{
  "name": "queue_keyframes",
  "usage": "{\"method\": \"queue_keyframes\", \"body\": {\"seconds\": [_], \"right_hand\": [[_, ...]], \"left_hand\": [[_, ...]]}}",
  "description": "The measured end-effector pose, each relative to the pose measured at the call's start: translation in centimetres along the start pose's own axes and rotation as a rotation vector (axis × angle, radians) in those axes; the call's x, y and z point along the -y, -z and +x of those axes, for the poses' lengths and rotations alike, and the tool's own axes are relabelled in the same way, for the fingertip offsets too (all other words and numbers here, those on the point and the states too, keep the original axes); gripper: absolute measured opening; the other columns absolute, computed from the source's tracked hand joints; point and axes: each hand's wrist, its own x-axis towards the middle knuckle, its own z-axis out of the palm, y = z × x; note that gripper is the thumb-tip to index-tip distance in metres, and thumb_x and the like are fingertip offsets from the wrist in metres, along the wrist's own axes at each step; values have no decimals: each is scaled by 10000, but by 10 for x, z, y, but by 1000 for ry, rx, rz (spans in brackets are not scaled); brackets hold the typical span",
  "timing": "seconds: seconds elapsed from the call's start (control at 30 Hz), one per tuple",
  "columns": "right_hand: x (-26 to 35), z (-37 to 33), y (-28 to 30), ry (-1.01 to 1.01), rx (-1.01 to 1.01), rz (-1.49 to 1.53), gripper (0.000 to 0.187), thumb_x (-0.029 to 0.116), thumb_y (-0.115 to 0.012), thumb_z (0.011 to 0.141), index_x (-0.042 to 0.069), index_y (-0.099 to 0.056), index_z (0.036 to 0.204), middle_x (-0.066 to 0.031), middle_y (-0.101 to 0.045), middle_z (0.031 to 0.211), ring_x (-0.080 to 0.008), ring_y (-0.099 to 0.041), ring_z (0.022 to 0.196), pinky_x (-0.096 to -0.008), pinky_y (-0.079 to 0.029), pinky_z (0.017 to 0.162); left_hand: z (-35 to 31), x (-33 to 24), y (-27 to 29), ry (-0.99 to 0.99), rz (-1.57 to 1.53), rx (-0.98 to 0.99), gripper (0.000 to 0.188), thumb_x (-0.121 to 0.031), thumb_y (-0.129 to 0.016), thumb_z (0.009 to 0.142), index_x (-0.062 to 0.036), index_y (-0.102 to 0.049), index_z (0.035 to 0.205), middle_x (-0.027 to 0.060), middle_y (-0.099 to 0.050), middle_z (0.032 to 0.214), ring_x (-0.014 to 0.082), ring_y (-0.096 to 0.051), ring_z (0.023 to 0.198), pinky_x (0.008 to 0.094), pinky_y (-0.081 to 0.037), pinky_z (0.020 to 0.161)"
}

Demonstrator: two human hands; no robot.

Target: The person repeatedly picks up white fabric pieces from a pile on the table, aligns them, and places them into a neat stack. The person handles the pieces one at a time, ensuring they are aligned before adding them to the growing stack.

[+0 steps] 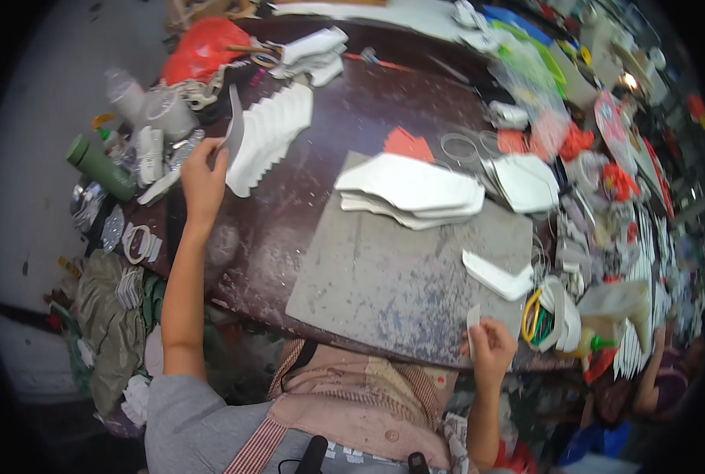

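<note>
My left hand (204, 178) pinches a thin grey-white cut piece (235, 126) at the left end of a row of overlapping white pieces (272, 136). Close to the table's front edge, my right hand (492, 347) grips a small white strip (473, 322) between thumb and fingers. Between the hands lies a worn grey board (368, 276), paint-smudged. On its far part rests a stack of white shaped pieces (412, 189). An angled stack of white pieces (499, 276) sits on the board beyond my right hand.
A green bottle (99, 167), a red plastic bag (205, 49) and scissors (264, 57) are at the left. Another white stack (522, 182) and red pieces (408, 145) lie farther right. A yellow bottle with a green tip (593, 344) stands near the right edge.
</note>
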Motion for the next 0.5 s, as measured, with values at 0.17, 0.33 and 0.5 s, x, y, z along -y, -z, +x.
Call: {"method": "queue_keyframes", "body": {"seconds": [0.17,0.33,0.5], "right_hand": [[12,10,1,-70,-12,110,115,59,-640,937,-49,-652,975,-103,-691,778,-123,-635,588,-236,-505,536],[44,5,7,-102,95,119,114,16,-690,893,-46,-680,989,-83,-702,804,-89,-622,609,-210,-470,517],[83,21,-60,-47,554,-283,130,69,-772,854,-20,-735,942,-25,-692,739,-41,-548,608,-216,-436,551]], "left_hand": [[-95,-119,-11,-735,-237,434,212,-1,-650,826,-26,-723,1023,130,-726,1034,284,-712,973,384,-563,841],[-153,-127,-11,-777,-155,864,402,-93,-604,823,10,-644,1210,145,-621,1292,256,-597,1223,453,-481,1025],[-179,-120,7,-629,-125,747,471,-78,-698,818,-1,-607,1274,113,-617,1333,294,-587,1242,524,-401,1082]]}}
